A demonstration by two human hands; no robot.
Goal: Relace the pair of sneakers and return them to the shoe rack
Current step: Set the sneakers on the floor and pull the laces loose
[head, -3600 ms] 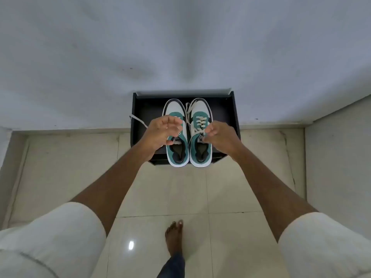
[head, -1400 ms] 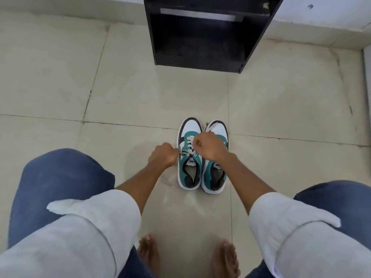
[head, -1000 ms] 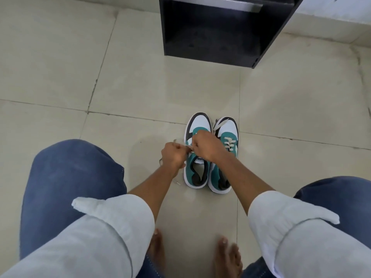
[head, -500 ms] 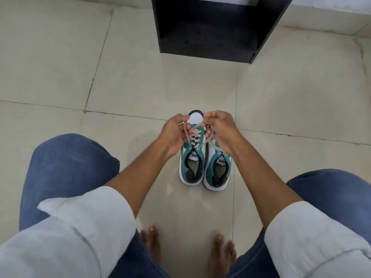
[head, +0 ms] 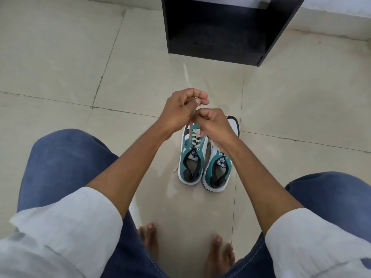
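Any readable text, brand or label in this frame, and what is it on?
"PUMA", upside down in this view, on the tongue label of the left teal-and-white sneaker.
"PUMA", likewise upside down, on the tongue label of the right teal-and-white sneaker.
Nothing else is legible.

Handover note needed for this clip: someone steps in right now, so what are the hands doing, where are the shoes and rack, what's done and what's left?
Left hand: closed on the cream lace of the left teal-and-white sneaker, pulling it up.
Right hand: closed at the same lace; its grip is hidden.
Both sneakers stand side by side on the tiled floor; the right teal-and-white sneaker is beside it.
Black shoe rack: ahead, visible shelf bare.
Done: the left sneaker's visible eyelets are laced.
Left: tie it, check the right one, put both back on the rack.
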